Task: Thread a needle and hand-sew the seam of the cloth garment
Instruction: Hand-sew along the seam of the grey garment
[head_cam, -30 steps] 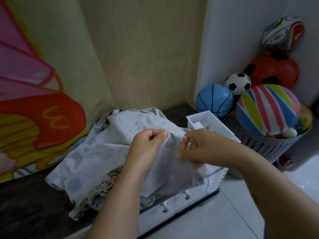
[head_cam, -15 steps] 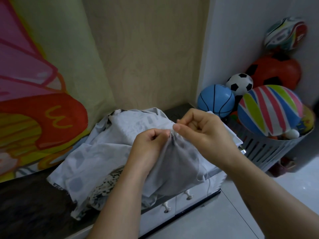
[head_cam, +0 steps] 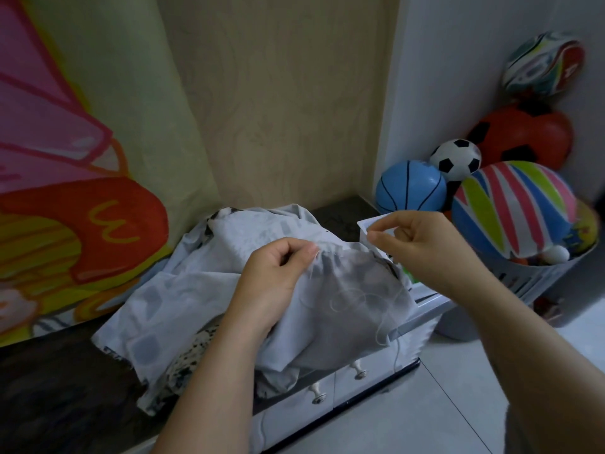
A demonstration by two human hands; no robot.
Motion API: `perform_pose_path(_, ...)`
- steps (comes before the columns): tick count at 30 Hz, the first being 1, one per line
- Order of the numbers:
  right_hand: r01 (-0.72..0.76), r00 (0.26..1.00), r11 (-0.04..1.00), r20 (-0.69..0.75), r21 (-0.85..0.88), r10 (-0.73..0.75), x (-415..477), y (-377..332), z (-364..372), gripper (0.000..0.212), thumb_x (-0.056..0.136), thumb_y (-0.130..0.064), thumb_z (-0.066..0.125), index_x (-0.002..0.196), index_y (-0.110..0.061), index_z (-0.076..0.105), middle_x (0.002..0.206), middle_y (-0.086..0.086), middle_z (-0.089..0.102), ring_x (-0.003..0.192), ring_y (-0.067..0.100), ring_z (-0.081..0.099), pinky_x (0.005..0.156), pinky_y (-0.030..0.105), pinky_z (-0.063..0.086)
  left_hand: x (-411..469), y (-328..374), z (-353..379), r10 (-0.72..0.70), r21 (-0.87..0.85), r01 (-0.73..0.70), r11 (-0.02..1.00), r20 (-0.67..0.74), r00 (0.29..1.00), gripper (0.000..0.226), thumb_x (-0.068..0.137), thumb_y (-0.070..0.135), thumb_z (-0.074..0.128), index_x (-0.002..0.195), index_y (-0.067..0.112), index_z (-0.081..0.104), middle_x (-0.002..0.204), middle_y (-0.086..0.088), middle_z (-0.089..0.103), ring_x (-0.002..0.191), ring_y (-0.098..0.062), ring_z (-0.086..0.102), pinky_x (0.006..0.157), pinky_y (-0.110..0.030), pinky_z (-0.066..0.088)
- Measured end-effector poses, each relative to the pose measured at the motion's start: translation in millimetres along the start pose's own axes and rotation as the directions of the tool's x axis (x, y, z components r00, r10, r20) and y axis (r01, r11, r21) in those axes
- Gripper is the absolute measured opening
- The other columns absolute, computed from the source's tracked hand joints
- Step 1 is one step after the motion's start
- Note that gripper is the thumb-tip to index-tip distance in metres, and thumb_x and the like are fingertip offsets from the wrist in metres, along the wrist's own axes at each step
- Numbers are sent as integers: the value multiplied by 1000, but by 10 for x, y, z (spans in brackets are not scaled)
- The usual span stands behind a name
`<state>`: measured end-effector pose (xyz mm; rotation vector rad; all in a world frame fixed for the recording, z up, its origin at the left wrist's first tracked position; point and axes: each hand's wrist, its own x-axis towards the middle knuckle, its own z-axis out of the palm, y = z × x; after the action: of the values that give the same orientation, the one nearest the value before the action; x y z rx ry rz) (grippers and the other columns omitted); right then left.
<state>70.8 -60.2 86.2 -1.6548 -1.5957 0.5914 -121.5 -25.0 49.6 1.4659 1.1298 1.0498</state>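
A pale grey patterned cloth garment (head_cam: 196, 290) lies heaped on a dark counter. My left hand (head_cam: 278, 267) pinches its gathered seam edge between thumb and fingers. My right hand (head_cam: 415, 244) is raised to the right of the seam, thumb and forefinger pinched together as on a needle too small to make out. A white thread (head_cam: 363, 299) loops loosely over the cloth below the hands and trails down past the counter's edge.
A white plastic box (head_cam: 370, 224) stands behind my right hand. A grey basket (head_cam: 530, 276) of coloured balls fills the right corner. White drawers with knobs (head_cam: 360, 371) sit under the dark counter (head_cam: 49, 388). A bright printed cloth hangs at the left.
My right hand went from below the seam up to it, then drew away to the right and slightly up, pulling the thread. My left hand kept its hold on the seam.
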Motion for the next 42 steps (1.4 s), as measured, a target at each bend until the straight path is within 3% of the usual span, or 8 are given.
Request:
perform_pose_path(6, -169, 956, 985, 246, 19, 159, -18, 107, -52, 36, 58, -64, 62, 81, -36, 68, 82, -5, 70, 78, 10, 67, 75, 27, 56, -21, 8, -62, 89, 7, -89, 996, 24, 996, 14, 90, 21, 62, 78, 25, 68, 71, 21, 67, 72, 8, 58, 69, -6, 44)
perform_pose_path(11, -176, 943, 981, 300, 83, 144, -26, 130, -56, 43, 51, -57, 69, 76, -21, 71, 81, 16, 67, 77, 32, 63, 85, 43, 53, -35, 10, -84, 111, 6, -111, 994, 26, 994, 11, 89, 20, 62, 80, 22, 68, 71, 20, 67, 73, 7, 59, 70, -7, 45)
perform_pose_path(19, -167, 985, 887, 114, 432, 129, -8, 125, -100, 14, 67, -32, 70, 67, -19, 65, 68, 6, 59, 61, 6, 56, 59, 15, 49, -14, -16, -97, 43, 33, -42, 999, -20, 999, 13, 88, 24, 65, 77, 25, 72, 79, 10, 72, 80, -5, 65, 78, -22, 51)
perform_pose_path(26, -135, 985, 987, -97, 84, 143, 67, 295, -29, 18, 84, -31, 66, 76, -15, 65, 83, 26, 63, 80, 41, 60, 80, 51, 54, 24, -56, 53, -32, 123, 28, 992, 30, 999, 9, 87, 28, 67, 80, 26, 72, 82, 14, 71, 84, -5, 64, 76, -18, 47)
perform_pose_path(32, -167, 982, 979, -109, -121, 154, 57, 305, -24, 20, 89, -37, 58, 99, -20, 55, 71, -7, 49, 66, 6, 49, 58, 21, 39, 36, -56, 82, -86, 135, 85, 987, 2, 996, 7, 88, 27, 67, 82, 26, 72, 86, 11, 71, 85, -6, 65, 74, -15, 47)
perform_pose_path(36, -105, 968, 991, -221, 89, 122, -44, -28, -55, 29, 101, -26, 34, 127, -21, 46, 98, -4, 54, 74, 6, 49, 66, 22, 42, 31, -36, 64, -106, 125, 105, 987, 4, 994, 7, 89, 28, 66, 85, 26, 72, 90, 11, 72, 90, -5, 64, 79, -18, 50)
perform_pose_path(39, -42, 999, 999, 28, 23, 41, -137, -239, 25, 28, 102, -17, 32, 116, -27, 55, 80, -7, 54, 59, 2, 48, 54, 15, 42, 23, -32, 60, -118, 120, 115, 986, 18, 993, 8, 89, 29, 65, 88, 25, 73, 93, 9, 72, 94, -9, 65, 88, -27, 52)
perform_pose_path(42, 31, 953, 979, 302, -201, 31, -164, -274, 197, 25, 100, -16, 41, 115, -21, 59, 83, -5, 64, 72, 7, 61, 72, 21, 53, 16, -35, 53, -108, 141, 105, 984, 15, 994, 10, 89, 28, 65, 90, 23, 73, 94, 9, 72, 95, -9, 64, 87, -27, 52)
